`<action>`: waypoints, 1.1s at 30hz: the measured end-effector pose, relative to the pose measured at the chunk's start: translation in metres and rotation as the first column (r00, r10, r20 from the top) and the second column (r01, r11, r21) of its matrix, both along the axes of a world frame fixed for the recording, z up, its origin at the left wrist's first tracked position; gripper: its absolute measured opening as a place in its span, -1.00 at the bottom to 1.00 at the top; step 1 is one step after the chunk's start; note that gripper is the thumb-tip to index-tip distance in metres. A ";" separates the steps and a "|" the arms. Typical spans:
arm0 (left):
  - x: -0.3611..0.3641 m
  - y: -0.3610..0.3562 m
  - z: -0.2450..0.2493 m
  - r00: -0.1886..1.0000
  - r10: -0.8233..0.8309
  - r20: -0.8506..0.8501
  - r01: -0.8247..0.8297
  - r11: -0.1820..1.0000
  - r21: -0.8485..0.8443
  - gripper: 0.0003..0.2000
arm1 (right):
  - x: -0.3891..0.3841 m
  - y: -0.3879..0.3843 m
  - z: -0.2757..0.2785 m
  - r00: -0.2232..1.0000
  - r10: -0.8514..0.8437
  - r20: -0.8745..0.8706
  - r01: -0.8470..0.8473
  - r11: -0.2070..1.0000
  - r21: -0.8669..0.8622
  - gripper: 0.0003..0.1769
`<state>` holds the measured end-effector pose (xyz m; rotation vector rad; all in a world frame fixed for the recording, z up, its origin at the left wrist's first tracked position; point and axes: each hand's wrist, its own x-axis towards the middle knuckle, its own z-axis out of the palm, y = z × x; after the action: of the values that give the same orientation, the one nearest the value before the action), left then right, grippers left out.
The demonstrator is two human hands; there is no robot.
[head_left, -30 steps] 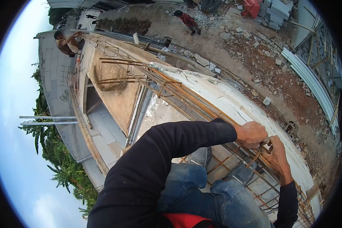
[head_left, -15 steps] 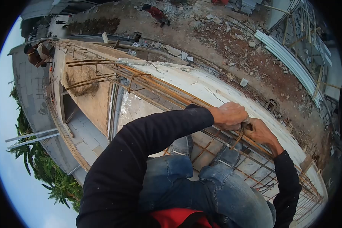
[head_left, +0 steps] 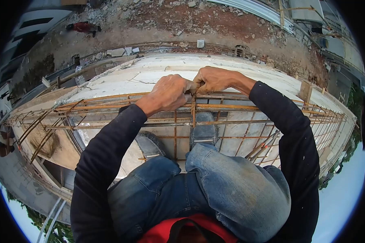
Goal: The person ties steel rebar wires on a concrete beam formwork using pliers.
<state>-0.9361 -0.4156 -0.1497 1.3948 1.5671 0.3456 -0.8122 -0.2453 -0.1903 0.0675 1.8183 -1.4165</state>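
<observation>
Long rusty rebar rods (head_left: 235, 107) run across the view beside a pale wall top (head_left: 150, 77). At a vertical stirrup (head_left: 193, 111), my left hand (head_left: 170, 92) and my right hand (head_left: 215, 80) meet with fingers closed. What they pinch between them is too small and hidden to make out. Below the rods, a rebar grid (head_left: 247, 137) lies over grey panels near my shoes (head_left: 204, 131). A pair of long-handled pliers or cutters (head_left: 263, 146) rests on the grid at the right.
Beyond the wall, the ground far below holds rubble (head_left: 200, 43) and white pipes (head_left: 255, 12). A person in red (head_left: 83, 27) is down there at the upper left. Another person (head_left: 3, 143) crouches at the far left. A coil of wire (head_left: 45, 141) lies on a board.
The view has turned, so the wall and rods now run nearly level across it. Both hands remain together at the stirrup, with fingers closed.
</observation>
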 end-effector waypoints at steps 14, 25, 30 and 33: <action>0.001 0.000 0.001 0.996 0.081 -0.033 -0.081 0.997 0.004 -0.85 | 0.027 -0.033 0.050 0.870 -0.197 -0.453 0.336 0.907 0.252 -0.83; -0.004 0.007 -0.005 0.998 0.032 0.046 -0.033 0.999 0.022 -0.84 | 0.024 -0.018 0.058 0.924 -0.360 -0.130 0.371 0.925 0.077 -0.81; -0.009 0.017 0.000 0.999 -0.012 0.040 0.014 0.998 -0.053 -0.84 | 0.025 -0.021 0.045 0.836 -0.151 -0.527 0.267 0.952 0.150 -0.89; -0.015 0.024 0.002 0.995 -0.083 0.053 0.085 0.995 -0.044 -0.83 | 0.031 -0.025 0.044 0.816 -0.160 -0.556 0.298 0.940 0.166 -0.91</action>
<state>-0.9508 -0.3919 -0.1478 1.4008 1.4620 0.2900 -0.7815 -0.2705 -0.1463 0.0193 2.5259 -1.4621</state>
